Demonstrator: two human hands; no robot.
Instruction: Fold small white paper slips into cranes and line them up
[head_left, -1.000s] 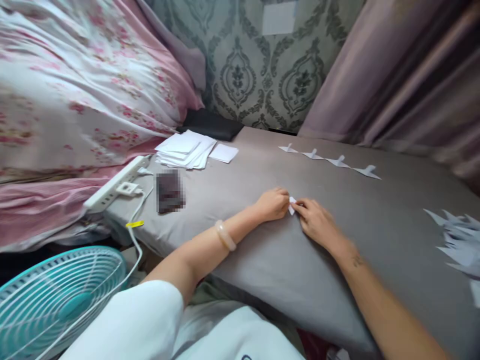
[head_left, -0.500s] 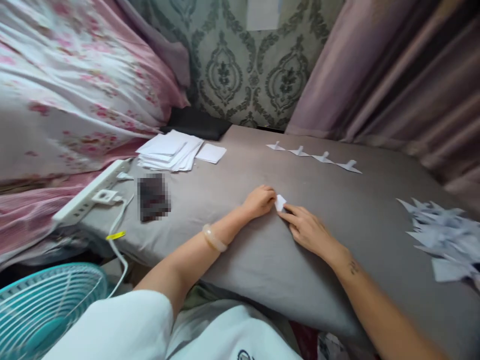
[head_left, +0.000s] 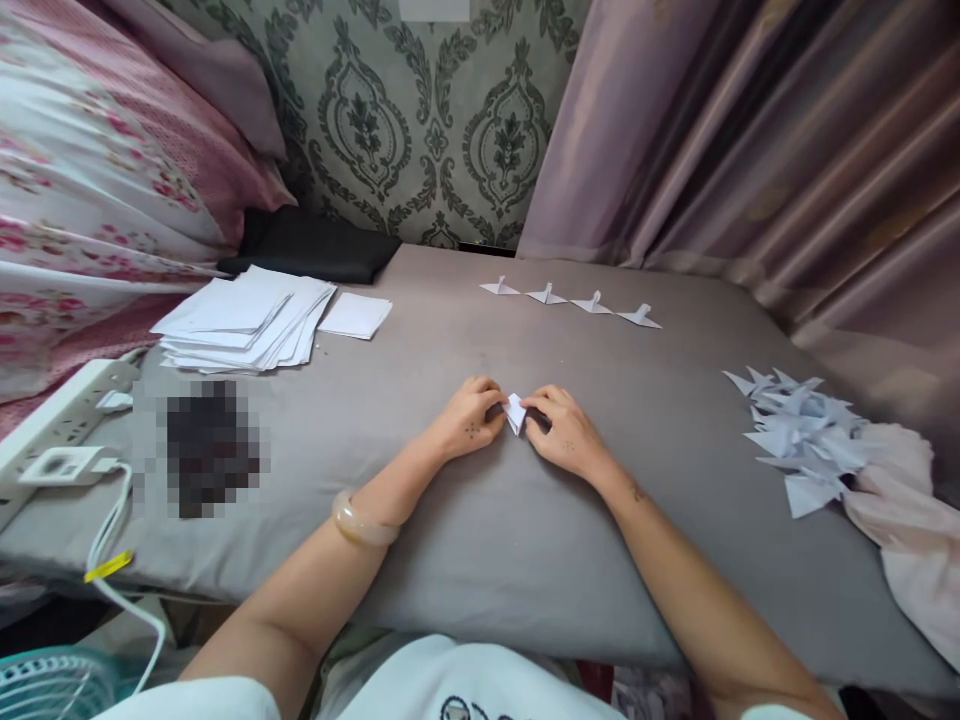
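Between my two hands is a small folded piece of white paper (head_left: 514, 413), its lower end coming to a point, just above the grey cloth surface (head_left: 450, 540). My left hand (head_left: 474, 415) pinches its left edge between thumb and fingers. On the opposite edge, my right hand (head_left: 562, 425) closes its thumb and forefinger. Beyond the hands, several folded paper figures (head_left: 592, 302) stand in a slanting row, each with an upright tab and two pointed sides.
A heap of pointed folded papers (head_left: 806, 435) lies at the right beside a pale cloth (head_left: 900, 500). Stacked white sheets (head_left: 232, 310) and a smaller stack (head_left: 356, 314) sit at the back left. A power strip (head_left: 67, 430), a blurred-out dark object (head_left: 212, 445) and a fan (head_left: 56, 685) are at left.
The view has swung right. My right hand has shifted from fingers laid on the paper to a pinch at its right edge, and the paper now shows a pointed lower end.
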